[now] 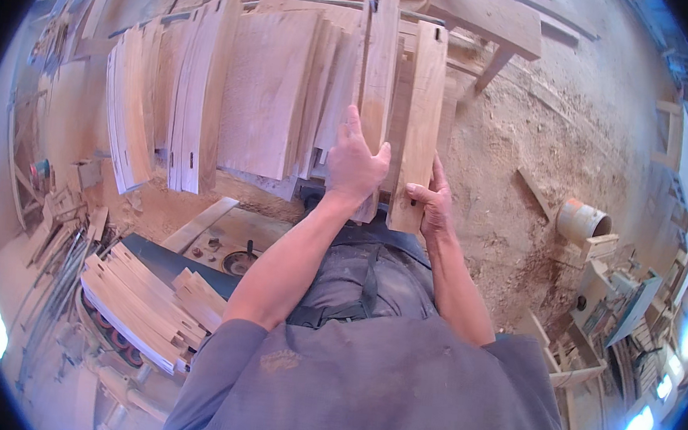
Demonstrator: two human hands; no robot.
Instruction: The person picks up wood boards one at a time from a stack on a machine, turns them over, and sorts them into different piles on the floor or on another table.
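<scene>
Two long wooden boards stand out in front of me, each with a dark slot cut near its end. My left hand (356, 165) grips the lower part of the left board (380, 64), thumb on its right side and fingers along its left. My right hand (434, 203) clasps the bottom end of the right board (422, 100), with the thumb across its face and the fingers around its outer edge. A narrow gap separates these two boards. Just left of them is a row of wide wooden panels (265, 87) and slotted boards (200, 94).
Slotted boards (139, 304) are stacked at the lower left beside a dark machine top (162, 261). A wooden bench (488, 20) stands at the far side. On the dusty floor to the right are a bucket (582, 222), a loose stick (533, 193) and a wooden box (579, 359).
</scene>
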